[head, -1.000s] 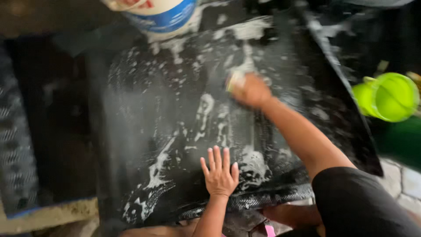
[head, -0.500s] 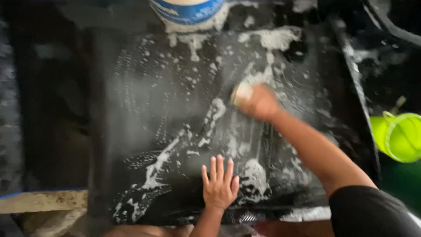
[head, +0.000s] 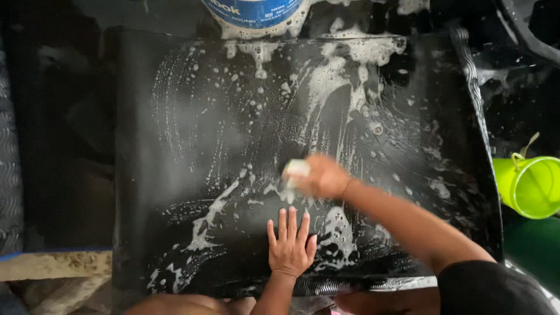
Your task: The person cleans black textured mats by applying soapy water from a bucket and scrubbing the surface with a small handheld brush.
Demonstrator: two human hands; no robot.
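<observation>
Soap foam covers the big black rubber mat that fills most of my view, with white streaks and bubbles thickest along its upper middle and in a curl near the lower left. My left hand lies flat on the mat near its lower edge, palm down and fingers spread, gripping nothing and simply pressing on the wet surface. My right hand is just above it, well inside the mat's centre, closed around a small pale sponge whose corner shows at the fingertips; the hand is blurred, so I cannot tell more about the grip than that. The two hands are near one another but apart, right above left, and the right forearm runs in from the lower right corner where a black sleeve shows. At the top edge, touching the mat's far side, stands a white bucket with a blue band, with foam running down from it onto the mat. Off to the right, clear of the mat, a lime green bucket lies tilted with its mouth toward me. Along the left edge I see a strip of grey ribbed matting.
</observation>
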